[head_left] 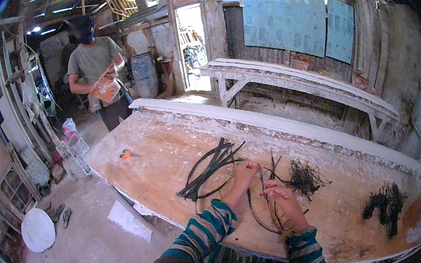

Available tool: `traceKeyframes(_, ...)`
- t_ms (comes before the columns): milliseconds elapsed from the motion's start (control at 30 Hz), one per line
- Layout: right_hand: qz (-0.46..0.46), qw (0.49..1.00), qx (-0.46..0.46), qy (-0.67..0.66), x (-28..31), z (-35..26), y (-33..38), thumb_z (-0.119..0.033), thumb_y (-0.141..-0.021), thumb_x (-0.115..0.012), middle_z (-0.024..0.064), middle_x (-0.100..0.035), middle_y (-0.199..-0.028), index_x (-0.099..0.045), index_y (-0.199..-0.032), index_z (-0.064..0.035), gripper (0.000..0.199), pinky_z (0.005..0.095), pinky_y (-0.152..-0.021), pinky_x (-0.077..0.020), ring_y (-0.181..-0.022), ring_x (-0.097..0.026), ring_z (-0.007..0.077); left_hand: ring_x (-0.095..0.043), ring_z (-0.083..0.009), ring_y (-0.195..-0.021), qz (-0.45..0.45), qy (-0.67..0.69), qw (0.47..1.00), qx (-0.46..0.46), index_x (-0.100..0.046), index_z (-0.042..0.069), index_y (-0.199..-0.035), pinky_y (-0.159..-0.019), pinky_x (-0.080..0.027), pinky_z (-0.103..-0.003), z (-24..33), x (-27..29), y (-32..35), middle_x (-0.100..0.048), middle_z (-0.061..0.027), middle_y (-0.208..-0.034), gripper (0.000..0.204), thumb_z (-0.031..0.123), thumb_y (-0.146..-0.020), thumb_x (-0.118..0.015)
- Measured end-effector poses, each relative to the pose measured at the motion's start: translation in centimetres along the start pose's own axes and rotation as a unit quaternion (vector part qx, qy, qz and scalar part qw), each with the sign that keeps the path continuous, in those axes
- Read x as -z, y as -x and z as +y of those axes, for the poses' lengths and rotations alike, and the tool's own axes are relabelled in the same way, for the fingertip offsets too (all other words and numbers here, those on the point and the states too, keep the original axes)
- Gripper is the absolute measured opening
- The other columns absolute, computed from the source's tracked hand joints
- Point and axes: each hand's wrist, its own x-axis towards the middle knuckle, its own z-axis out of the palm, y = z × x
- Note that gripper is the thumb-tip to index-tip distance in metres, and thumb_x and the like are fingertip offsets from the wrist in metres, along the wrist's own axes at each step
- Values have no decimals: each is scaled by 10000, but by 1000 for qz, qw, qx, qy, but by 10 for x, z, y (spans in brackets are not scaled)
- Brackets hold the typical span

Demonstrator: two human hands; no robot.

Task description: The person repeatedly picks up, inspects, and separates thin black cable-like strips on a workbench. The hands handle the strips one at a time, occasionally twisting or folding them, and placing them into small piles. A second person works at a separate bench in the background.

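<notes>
My left hand [246,173] is closed in a pinch on a thin black strip over the worktable. Just to its right, my right hand [282,196] has its fingers bent around the lengths of black strip [253,213] that loop down toward the near edge; its grip is partly hidden. Left of my hands lies a loose bundle of wider black strips [209,170], some curved. Beyond my right hand sits a tangled heap of short thin black pieces [306,177]. Farther right are bunched dark strips [386,206]. Orange-handled scissors [127,155] rest at the table's left.
The worn wooden table [153,177] has a raised white ledge [273,128] along its far side. Behind it stands a long white-spattered bench [299,78]. At the far left a person [96,61] holds an orange-brown piece. A round white lid-like object [38,230] is by the floor.
</notes>
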Motion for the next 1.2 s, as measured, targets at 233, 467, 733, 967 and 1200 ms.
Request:
traceKeyframes(233, -41, 996, 28, 80, 8, 13, 3, -38, -729, -649, 79, -523, -1064, -619, -860, -16, 136, 290, -844, -382, -980, -486, 157, -562, -84, -660, -85, -101, 991, 16, -640, 17, -723, -598, -436, -220, 45, -7, 18, -639, -54, -736, 72, 73, -748, -601)
traceKeyframes(467, 114, 990, 21, 86, 7, 7, 0, 3, -698, -657, -13, -524, -689, -534, -720, -44, 134, 233, -696, -424, -733, -530, 100, -553, -74, -692, -181, -14, 983, -17, -636, 32, -791, -643, -430, -215, 35, -10, 21, -629, -17, -755, 64, 78, -750, -619)
traceKeyframes(733, 289, 936, 123, 158, 47, 36, -10, 37, -696, -616, -20, -486, -654, -494, -715, -54, 153, 196, -566, -369, -600, -458, 64, -512, -62, -711, -461, -15, 886, 50, -610, 36, -809, -664, -405, -213, 47, -16, 30, -586, 20, -751, 93, 118, -771, -633)
traceKeyframes(967, 427, 880, 77, 192, 57, 36, -10, -7, -758, -574, -32, -436, -646, -548, -858, -57, 116, 190, -583, -353, -613, -418, 66, -497, -64, -744, -575, 49, 816, 30, -582, 33, -793, -696, -396, -225, 51, -30, 45, -562, 29, -770, 103, 118, -765, -634)
traceKeyframes(1200, 406, 883, 107, 209, 64, 52, -15, -33, -818, -505, 16, -532, -784, -591, -890, -44, 113, 232, -667, -393, -697, -478, 106, -492, -58, -705, -489, 67, 868, 50, -590, 28, -813, -664, -396, -210, 53, -22, 36, -569, 26, -751, 143, 152, -766, -643)
